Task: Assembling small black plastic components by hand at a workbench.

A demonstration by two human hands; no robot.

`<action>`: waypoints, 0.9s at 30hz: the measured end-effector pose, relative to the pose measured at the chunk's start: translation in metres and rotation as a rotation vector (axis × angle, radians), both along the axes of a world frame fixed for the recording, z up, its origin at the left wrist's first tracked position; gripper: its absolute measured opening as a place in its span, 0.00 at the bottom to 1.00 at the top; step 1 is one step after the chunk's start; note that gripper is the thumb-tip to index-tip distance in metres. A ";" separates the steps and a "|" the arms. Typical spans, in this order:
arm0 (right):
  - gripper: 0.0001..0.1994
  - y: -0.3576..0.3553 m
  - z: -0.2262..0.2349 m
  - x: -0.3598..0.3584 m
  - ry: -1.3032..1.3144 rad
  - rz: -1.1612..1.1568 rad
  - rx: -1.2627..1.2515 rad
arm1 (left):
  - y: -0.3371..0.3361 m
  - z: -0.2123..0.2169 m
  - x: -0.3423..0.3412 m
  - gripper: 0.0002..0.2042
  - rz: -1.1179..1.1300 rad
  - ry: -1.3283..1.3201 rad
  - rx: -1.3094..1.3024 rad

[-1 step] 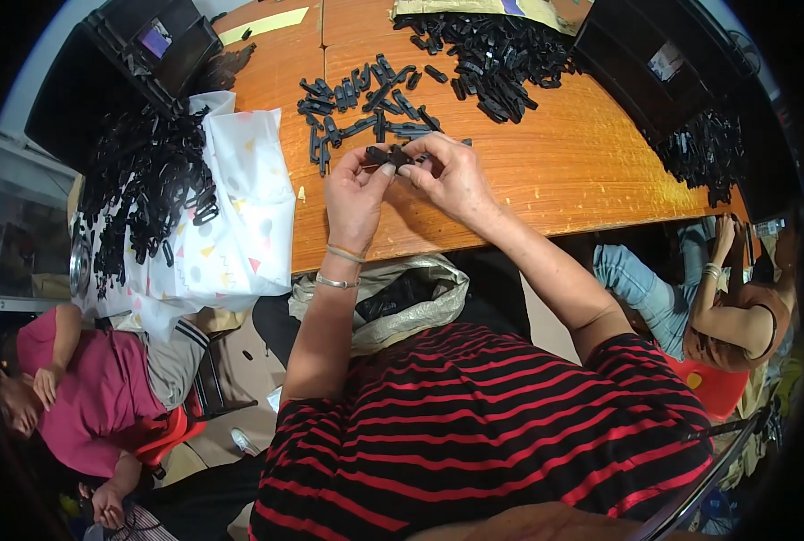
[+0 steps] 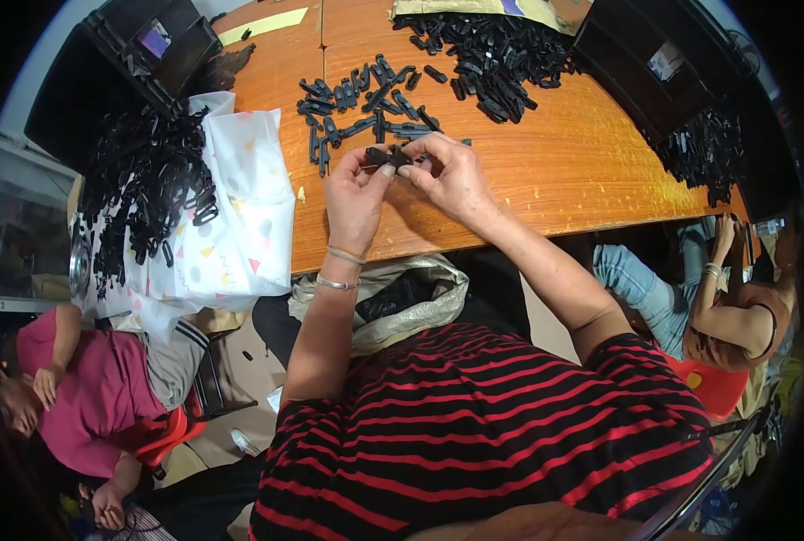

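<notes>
The brown wooden surface (image 2: 555,162) stretches across the upper half of the view, with a co-worker in a magenta shirt (image 2: 105,388) seated at lower left and another co-worker (image 2: 731,316) seated at the right. Two black bins (image 2: 77,99) (image 2: 668,72) lean at the far left and far right. A white patterned sheet (image 2: 256,189) covers the left side and hangs over the near edge, and a pale woven sack (image 2: 454,305) lies open just below that edge, near the person's body. Dark loop-shaped pieces (image 2: 145,167) are heaped on the sheet; another heap of black parts (image 2: 506,77) lies toward the back. A looser group of black clips (image 2: 366,97) is scattered just beyond the hands. The right hand (image 2: 456,176) and left hand (image 2: 357,198) meet above the surface, fingers of both clamped on a small black part (image 2: 379,157) held between them; whether it is one piece or two, I cannot tell.
</notes>
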State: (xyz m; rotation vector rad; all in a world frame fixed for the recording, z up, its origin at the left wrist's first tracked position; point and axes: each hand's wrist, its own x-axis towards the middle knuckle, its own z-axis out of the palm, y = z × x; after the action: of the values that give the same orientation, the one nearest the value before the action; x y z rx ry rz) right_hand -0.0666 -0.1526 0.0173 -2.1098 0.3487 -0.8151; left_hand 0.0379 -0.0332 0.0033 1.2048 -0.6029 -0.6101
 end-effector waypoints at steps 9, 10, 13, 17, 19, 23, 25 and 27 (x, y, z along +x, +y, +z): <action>0.09 0.002 0.002 0.001 -0.033 -0.007 -0.078 | 0.001 0.009 -0.011 0.14 0.002 -0.032 -0.088; 0.10 0.002 0.000 0.001 -0.068 -0.007 -0.115 | 0.001 0.011 -0.015 0.14 -0.001 -0.031 -0.088; 0.12 0.004 0.001 0.000 -0.096 0.002 -0.169 | 0.002 0.013 -0.023 0.15 0.005 -0.086 -0.104; 0.14 0.011 0.010 0.001 -0.163 -0.045 -0.131 | 0.004 0.017 -0.025 0.14 0.145 -0.395 -0.023; 0.14 0.009 0.007 -0.002 -0.063 0.014 -0.014 | 0.006 0.019 -0.022 0.14 0.130 -0.454 -0.020; 0.13 0.010 0.003 -0.002 0.039 0.093 0.205 | 0.009 0.020 -0.021 0.09 0.072 -0.362 -0.042; 0.14 0.011 -0.001 -0.001 0.070 0.090 0.252 | 0.012 0.021 -0.025 0.08 0.050 -0.230 -0.074; 0.14 0.012 -0.012 0.003 0.078 0.074 0.170 | 0.016 0.019 -0.027 0.07 0.048 -0.147 -0.062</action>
State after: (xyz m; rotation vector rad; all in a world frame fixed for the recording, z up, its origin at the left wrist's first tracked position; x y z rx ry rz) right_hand -0.0641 -0.1404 0.0049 -1.9863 0.3663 -0.6392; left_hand 0.0106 -0.0175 0.0228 1.2091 -0.7099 -0.4620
